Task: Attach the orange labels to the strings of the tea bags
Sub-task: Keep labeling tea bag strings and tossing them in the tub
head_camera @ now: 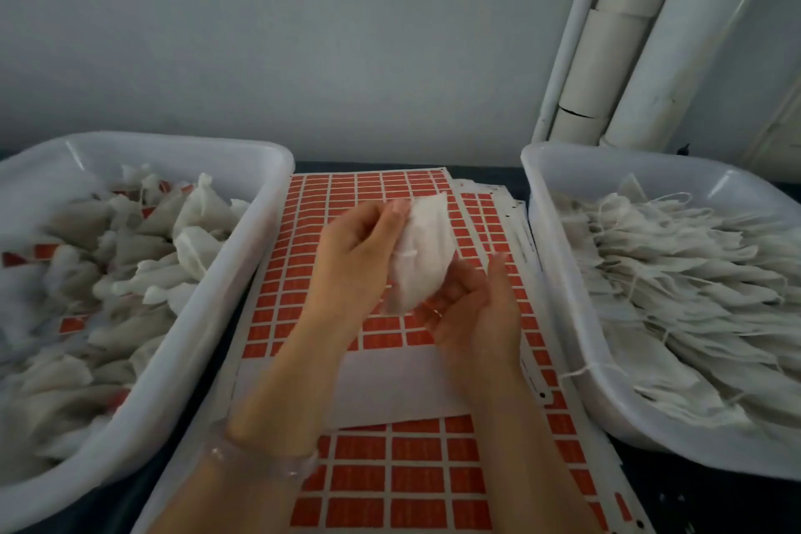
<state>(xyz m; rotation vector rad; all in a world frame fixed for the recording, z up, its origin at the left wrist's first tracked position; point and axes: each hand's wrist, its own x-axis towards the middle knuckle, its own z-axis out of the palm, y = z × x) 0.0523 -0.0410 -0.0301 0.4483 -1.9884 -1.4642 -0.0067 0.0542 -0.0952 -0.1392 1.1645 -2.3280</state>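
Spanning the back of the scene, a pale grey wall [303, 35] rises behind a dark table [693, 499], with white pipes [628, 56] leaning in the right corner. Two white plastic tubs flank the work area: the left tub [225, 286] holds a loose heap of tea bags [143, 264] with orange labels [45, 249] showing among them, while the right tub [607, 173] holds flat-stacked tea bags [693, 286] whose white strings [581, 371] trail free, one looping over the near rim. Between the tubs lie overlapping label sheets [368, 186] printed with rows of orange labels, a bare white strip [390, 382] crossing the top sheet where the rows stop. Above the sheets, a person's two bare hands meet around a single white tea bag [422, 256], raised clear of the paper and standing roughly upright. The left hand [355, 247] has its fingers curled against the bag's left side, with the fingertips [394, 208] closed on its upper edge. The right hand [477, 308] lies palm up under the bag's lower end, fingers relaxed and spread rather than closed; motion blur hides whether they touch it. A clear beaded bracelet [260, 455] circles the left wrist.
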